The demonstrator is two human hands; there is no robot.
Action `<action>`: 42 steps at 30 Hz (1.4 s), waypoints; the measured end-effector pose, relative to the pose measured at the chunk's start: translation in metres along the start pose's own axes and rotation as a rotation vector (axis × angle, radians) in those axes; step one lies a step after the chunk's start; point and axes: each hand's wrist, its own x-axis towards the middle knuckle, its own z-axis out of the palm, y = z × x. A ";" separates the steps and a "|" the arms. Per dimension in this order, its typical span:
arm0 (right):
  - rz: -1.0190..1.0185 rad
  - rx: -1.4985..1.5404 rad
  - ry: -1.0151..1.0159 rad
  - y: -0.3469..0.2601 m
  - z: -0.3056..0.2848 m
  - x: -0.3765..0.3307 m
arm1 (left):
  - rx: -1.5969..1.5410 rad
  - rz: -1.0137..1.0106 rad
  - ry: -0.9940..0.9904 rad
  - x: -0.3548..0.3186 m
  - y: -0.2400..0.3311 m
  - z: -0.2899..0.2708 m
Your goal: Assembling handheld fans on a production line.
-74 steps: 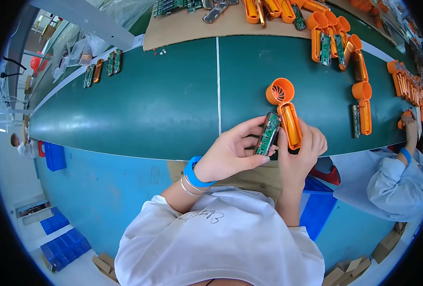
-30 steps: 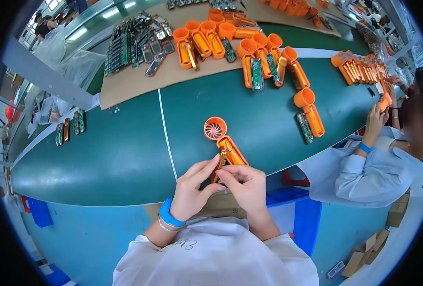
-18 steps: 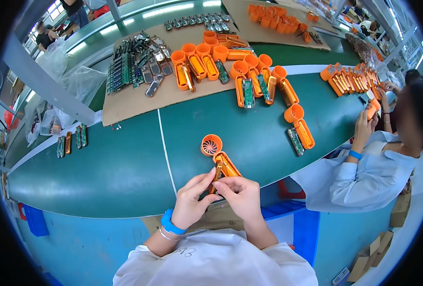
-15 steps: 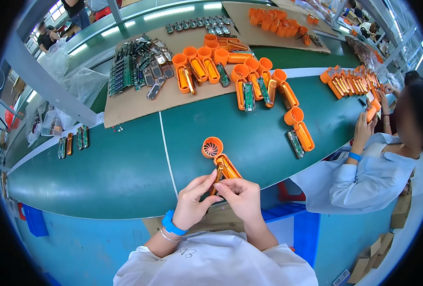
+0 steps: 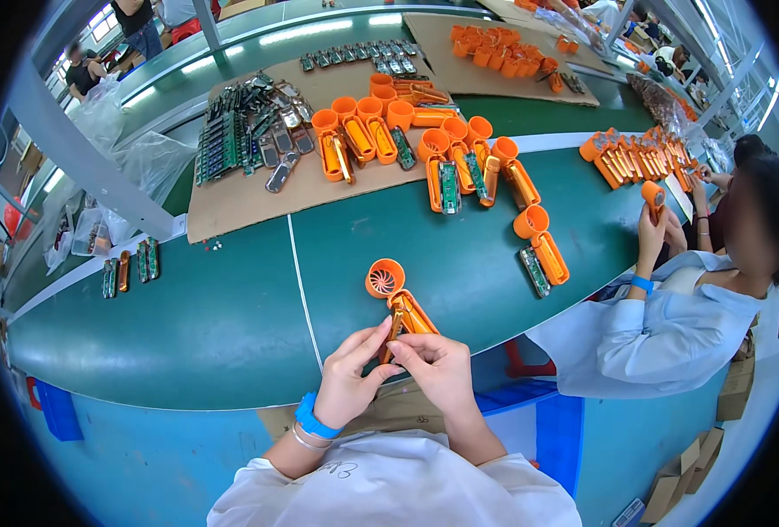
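Observation:
My left hand [image 5: 347,373] and my right hand [image 5: 443,367] meet at the near edge of the green table. Both pinch a slim, glossy orange-gold cover [image 5: 393,332], held tilted between the fingertips. My fingers hide its lower end. Right beyond it lies an orange handheld-fan housing [image 5: 385,277], its round head showing curved vanes and its open handle pointing toward me. My right fingertips are close to that handle, and I cannot tell whether they touch it.
To the right lies another orange housing [image 5: 531,222] beside a green circuit board [image 5: 534,271]. Farther back, several housings and boards cover a cardboard sheet [image 5: 231,212]. A co-worker [image 5: 670,325] sits at the right, holding an orange fan [image 5: 653,195]. Several boards [image 5: 148,260] stand at the left.
My hands keep their pinch on the cover, with only a slight shift. The co-worker has raised the orange fan upright. The whole view has shifted a little.

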 end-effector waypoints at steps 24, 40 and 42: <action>-0.102 -0.180 0.037 -0.005 0.003 -0.003 | 0.134 0.048 0.027 -0.004 0.003 -0.002; -0.124 -0.101 0.096 -0.006 -0.008 -0.001 | -0.690 -0.325 -0.124 0.007 0.006 -0.005; -0.164 -0.111 0.077 -0.009 -0.004 -0.001 | -0.687 -0.301 -0.134 0.007 0.005 -0.003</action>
